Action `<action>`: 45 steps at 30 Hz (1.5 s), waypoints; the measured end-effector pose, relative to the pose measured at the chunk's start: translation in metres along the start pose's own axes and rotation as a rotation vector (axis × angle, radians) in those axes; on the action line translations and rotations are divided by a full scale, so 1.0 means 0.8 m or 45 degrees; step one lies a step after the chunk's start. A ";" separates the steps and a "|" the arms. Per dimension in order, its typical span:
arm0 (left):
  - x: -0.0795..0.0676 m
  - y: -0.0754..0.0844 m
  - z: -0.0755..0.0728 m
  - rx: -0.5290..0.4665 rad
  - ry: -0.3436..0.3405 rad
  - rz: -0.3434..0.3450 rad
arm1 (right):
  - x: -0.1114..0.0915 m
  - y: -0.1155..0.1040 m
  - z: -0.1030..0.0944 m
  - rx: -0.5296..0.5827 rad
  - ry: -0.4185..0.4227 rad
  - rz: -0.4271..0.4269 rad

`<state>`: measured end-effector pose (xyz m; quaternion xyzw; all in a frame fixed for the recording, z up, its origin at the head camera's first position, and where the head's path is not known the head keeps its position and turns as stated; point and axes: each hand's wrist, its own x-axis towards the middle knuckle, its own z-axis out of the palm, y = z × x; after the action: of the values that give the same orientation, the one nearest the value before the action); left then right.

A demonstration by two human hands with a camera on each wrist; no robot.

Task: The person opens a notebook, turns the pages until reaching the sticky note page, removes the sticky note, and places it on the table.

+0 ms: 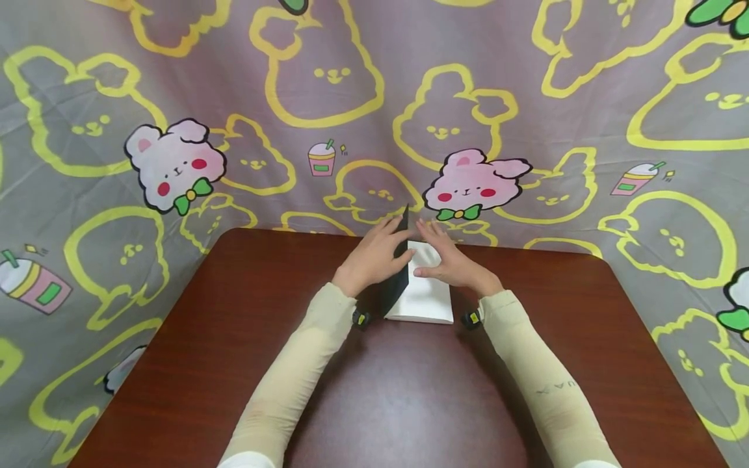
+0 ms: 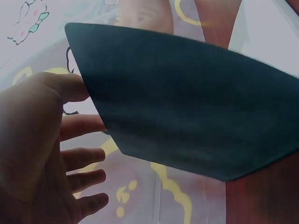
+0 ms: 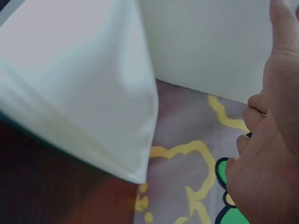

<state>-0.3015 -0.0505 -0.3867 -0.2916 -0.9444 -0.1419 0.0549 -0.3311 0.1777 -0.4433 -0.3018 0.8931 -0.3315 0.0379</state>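
Note:
A notebook lies on the table with its dark cover (image 1: 399, 279) raised nearly upright on the left and its white pages (image 1: 424, 302) facing up. My left hand (image 1: 374, 257) is at the raised cover, fingers extended; in the left wrist view its thumb and index fingertips reach behind the edge of the dark cover (image 2: 187, 102), and the other fingers are spread below. Over the right side of the pages is my right hand (image 1: 453, 260), fingers apart and holding nothing. The right wrist view shows it beside the cover's pale inner face (image 3: 201, 46), with the page block (image 3: 84, 93) to the left.
The notebook rests on a dark reddish-brown table (image 1: 234, 325) with rounded far corners. A patterned cloth (image 1: 363, 136) with cartoon animals hangs behind the table and along both sides. Small black wrist devices sit under both sleeves, close to the notebook's near corners.

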 end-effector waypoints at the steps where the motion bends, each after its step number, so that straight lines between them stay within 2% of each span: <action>1: -0.001 -0.002 -0.001 -0.005 0.000 -0.003 | -0.001 0.002 0.002 -0.025 -0.004 0.005; 6: -0.008 -0.013 -0.005 -0.044 0.011 -0.015 | -0.007 0.011 0.010 -0.161 -0.041 0.035; 13: -0.020 -0.031 -0.009 -0.154 0.024 -0.040 | -0.015 0.029 0.021 -0.269 -0.112 0.135; 18: -0.029 -0.043 -0.011 -0.215 0.040 -0.022 | -0.020 0.040 0.030 -0.342 -0.196 0.175; 29: -0.047 -0.063 -0.013 -0.272 0.050 -0.040 | -0.036 0.043 0.033 -0.205 -0.263 0.252; 37: -0.064 -0.085 -0.018 -0.258 0.064 -0.091 | -0.037 0.044 0.031 -0.199 -0.298 0.299; 45: -0.083 -0.116 -0.017 -0.221 0.043 -0.145 | -0.040 0.049 0.034 -0.176 -0.308 0.287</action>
<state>-0.2989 -0.1635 -0.4080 -0.2385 -0.9425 -0.2310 0.0372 -0.3181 0.2038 -0.4925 -0.2391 0.9309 -0.2241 0.1611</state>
